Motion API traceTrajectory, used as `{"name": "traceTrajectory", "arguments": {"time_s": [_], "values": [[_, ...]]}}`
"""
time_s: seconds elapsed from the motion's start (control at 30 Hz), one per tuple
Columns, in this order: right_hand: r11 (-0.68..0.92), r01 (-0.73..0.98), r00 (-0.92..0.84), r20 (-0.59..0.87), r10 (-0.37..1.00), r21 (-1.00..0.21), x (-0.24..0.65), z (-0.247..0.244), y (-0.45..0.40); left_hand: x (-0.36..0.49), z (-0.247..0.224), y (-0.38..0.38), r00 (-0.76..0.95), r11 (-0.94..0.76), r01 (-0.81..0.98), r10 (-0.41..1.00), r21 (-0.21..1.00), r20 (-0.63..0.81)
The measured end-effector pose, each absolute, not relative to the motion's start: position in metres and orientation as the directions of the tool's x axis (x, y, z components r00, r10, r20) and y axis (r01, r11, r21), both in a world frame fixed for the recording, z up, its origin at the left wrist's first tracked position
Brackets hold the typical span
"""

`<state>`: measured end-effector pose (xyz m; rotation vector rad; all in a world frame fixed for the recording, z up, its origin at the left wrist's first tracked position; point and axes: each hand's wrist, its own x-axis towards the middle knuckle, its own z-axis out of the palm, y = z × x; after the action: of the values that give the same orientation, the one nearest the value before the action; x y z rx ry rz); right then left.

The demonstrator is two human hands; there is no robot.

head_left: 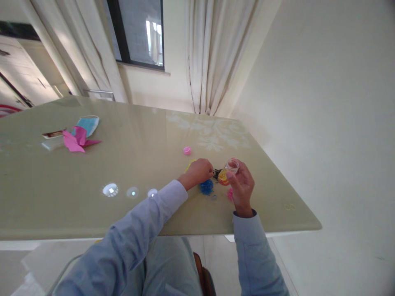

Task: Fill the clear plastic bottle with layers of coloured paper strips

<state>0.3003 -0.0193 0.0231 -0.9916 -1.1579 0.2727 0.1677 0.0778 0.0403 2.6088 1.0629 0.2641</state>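
Observation:
My right hand [242, 185] grips a small transparent jar [232, 165], tilted and with its open mouth up. Yellow and orange-red bits lie in its lower part. Close to the jar's left side, my left hand [200, 170] is closed with its fingertips bent down; whatever they pinch is hidden. A small black heap [217, 174] shows between the hands. Just below the left hand is a pile of blue loops [206, 187], like little rubber bands. Pink bits [230, 194] lie by the right wrist, and a yellow heap [190, 163] is partly covered by the left hand.
A round pink lid [187, 151] lies beyond the left hand. Farther left on the glossy table [148, 156] are a pink folded-paper bird [76, 139], a blue face mask [89, 124] and a small card [53, 134]. A wall [324, 102] stands along the right.

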Motion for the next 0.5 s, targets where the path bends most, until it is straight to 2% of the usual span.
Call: {"name": "traceTrajectory", "arguments": {"time_s": [0.5], "values": [[0.581,0.236,0.537,0.603,0.591,-0.779,0.3018,0.0201,-0.0187,0.1725,0.0333,0.0822,0.731,-0.704,0.652,0.682,0.283,0.012]]}}
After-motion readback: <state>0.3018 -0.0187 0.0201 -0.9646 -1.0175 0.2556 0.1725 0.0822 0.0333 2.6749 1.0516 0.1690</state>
